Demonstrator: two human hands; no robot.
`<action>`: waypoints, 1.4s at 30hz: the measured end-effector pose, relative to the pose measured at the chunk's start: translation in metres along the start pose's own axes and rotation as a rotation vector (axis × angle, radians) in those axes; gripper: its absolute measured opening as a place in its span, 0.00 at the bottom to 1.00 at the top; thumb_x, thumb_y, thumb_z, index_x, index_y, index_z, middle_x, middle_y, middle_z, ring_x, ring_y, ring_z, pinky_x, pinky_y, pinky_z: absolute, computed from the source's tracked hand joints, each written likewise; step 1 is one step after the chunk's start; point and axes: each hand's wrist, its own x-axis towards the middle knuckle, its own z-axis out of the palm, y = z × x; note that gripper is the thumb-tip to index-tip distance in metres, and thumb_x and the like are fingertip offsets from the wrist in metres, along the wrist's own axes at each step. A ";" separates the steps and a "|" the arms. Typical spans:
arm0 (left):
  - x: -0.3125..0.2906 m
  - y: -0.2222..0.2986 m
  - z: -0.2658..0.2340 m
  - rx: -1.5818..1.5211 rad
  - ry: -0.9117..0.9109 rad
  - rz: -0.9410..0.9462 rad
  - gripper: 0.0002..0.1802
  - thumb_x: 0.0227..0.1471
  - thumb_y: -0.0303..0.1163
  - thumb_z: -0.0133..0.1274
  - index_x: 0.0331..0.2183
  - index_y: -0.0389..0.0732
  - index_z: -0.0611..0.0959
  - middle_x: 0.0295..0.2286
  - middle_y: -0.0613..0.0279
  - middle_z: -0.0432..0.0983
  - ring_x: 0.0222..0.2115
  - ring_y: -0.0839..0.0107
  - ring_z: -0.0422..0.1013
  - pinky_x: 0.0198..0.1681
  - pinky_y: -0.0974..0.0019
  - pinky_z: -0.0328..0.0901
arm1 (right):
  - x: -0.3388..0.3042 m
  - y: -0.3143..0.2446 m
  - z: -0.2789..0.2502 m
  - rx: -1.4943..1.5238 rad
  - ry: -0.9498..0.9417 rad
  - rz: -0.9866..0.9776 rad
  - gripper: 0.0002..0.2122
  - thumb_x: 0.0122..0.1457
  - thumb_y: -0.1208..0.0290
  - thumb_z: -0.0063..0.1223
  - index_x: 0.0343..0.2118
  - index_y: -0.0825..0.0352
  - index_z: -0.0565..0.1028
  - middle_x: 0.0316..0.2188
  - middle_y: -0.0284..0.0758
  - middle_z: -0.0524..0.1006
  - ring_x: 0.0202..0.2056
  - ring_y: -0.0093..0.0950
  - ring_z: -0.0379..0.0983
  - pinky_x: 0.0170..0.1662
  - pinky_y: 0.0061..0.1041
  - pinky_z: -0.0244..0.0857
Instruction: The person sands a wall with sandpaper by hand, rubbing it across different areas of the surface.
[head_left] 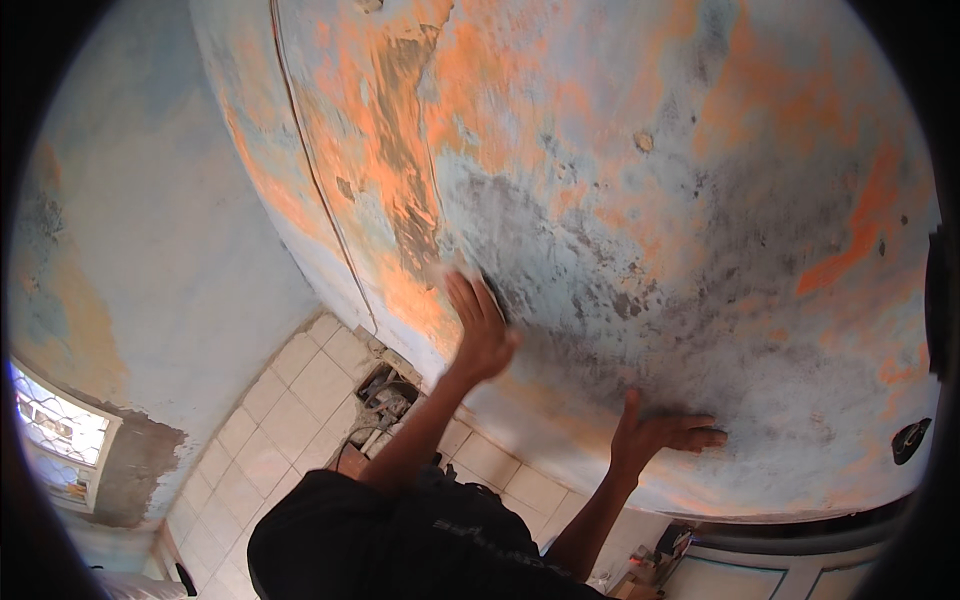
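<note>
A large wall with patchy light blue, orange and grey paint fills the upper right. My left hand presses against it near a bare brownish strip. Under its fingers is a thin sheet that looks like sandpaper; a pale edge pokes out past the fingertips and a dark edge shows beside them. Motion blurs this hand a little. Lower and to the right, my right hand rests on the wall with thumb and fingers spread, holding nothing.
A cable runs down the wall at left. Below it, a broken hole with rubble interrupts the tiled surface. A grilled window is at far left. A dark oval fitting sits at far right, above pale panels.
</note>
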 end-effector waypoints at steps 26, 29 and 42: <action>0.087 0.010 -0.063 0.090 0.057 0.122 0.57 0.51 0.69 0.29 0.59 0.27 0.36 0.57 0.25 0.21 0.59 0.31 0.18 0.56 0.32 0.22 | -0.012 0.001 -0.003 -0.018 -0.025 -0.029 0.59 0.47 0.32 0.47 0.60 0.69 0.20 0.58 0.55 0.11 0.60 0.50 0.04 0.56 0.61 0.14; 0.117 0.021 -0.085 0.055 0.067 0.192 0.57 0.51 0.69 0.30 0.59 0.28 0.37 0.57 0.24 0.21 0.59 0.31 0.19 0.57 0.34 0.22 | -0.010 0.003 -0.001 -0.036 -0.022 -0.040 0.59 0.47 0.32 0.47 0.60 0.70 0.20 0.58 0.55 0.11 0.60 0.50 0.04 0.56 0.60 0.14; 0.044 0.007 -0.027 0.002 -0.020 0.095 0.59 0.50 0.69 0.33 0.57 0.23 0.38 0.55 0.18 0.20 0.56 0.24 0.19 0.55 0.29 0.23 | -0.009 0.005 -0.003 -0.044 -0.035 -0.037 0.59 0.47 0.33 0.48 0.59 0.72 0.20 0.58 0.57 0.12 0.61 0.49 0.05 0.58 0.57 0.14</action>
